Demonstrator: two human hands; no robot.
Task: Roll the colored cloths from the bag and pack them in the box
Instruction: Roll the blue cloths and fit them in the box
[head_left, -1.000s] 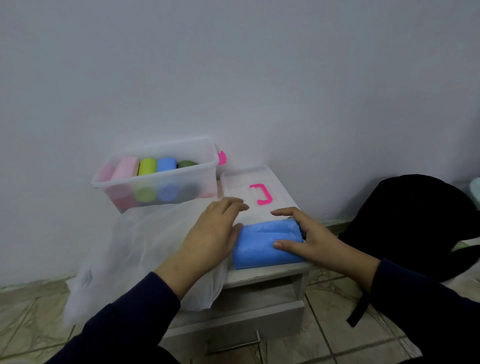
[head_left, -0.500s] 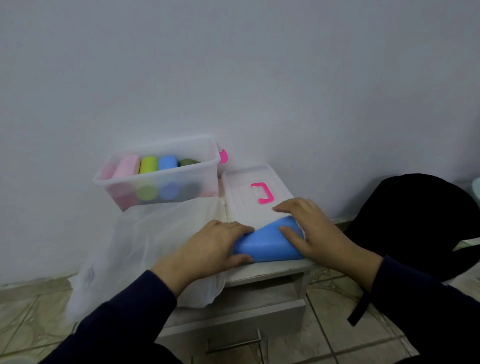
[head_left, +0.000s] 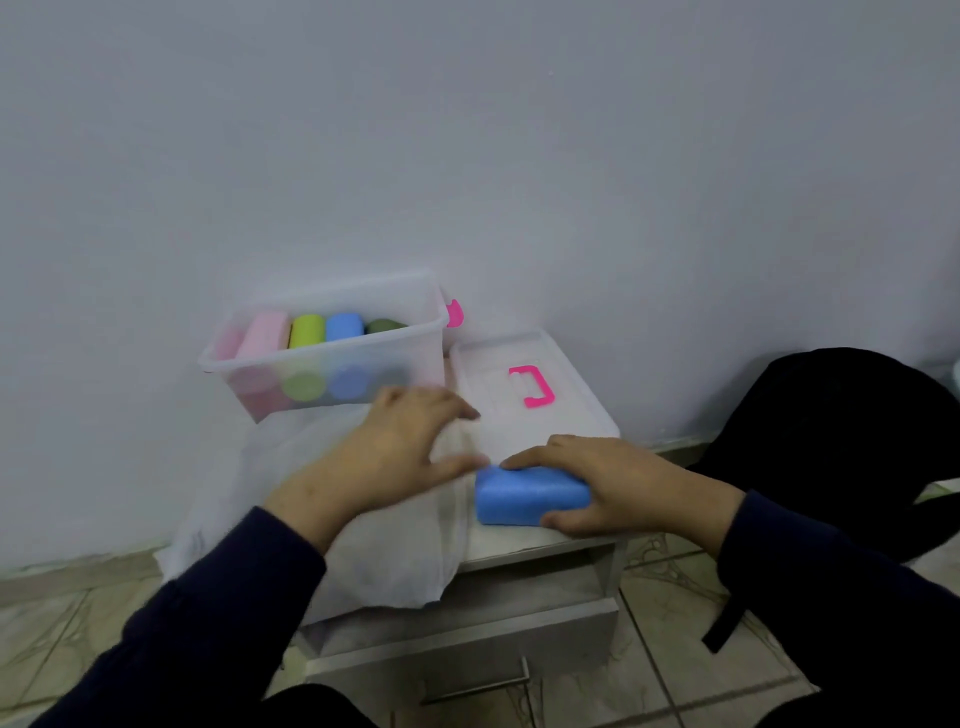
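Observation:
A rolled blue cloth (head_left: 524, 496) lies near the front edge of a small white cabinet (head_left: 524, 545). My right hand (head_left: 618, 480) grips it, fingers over the top and thumb at the front. My left hand (head_left: 395, 447) hovers blurred to the left of the roll, fingers spread over the white plastic bag (head_left: 374, 551), holding nothing. The clear box (head_left: 322, 387) stands at the back left with several rolls inside: pink (head_left: 262, 332), yellow-green (head_left: 307, 330), blue (head_left: 344, 325) and dark green (head_left: 385, 326).
The box's clear lid (head_left: 524, 410) with a pink handle (head_left: 532, 384) lies flat behind the roll. A black bag (head_left: 831, 447) sits on the tiled floor at the right. A drawer (head_left: 467, 644) stands slightly open below. A plain wall is right behind.
My left hand has let go of the blue cloth and lifted up and left over the bag. The roll is tighter and now held by my right hand alone.

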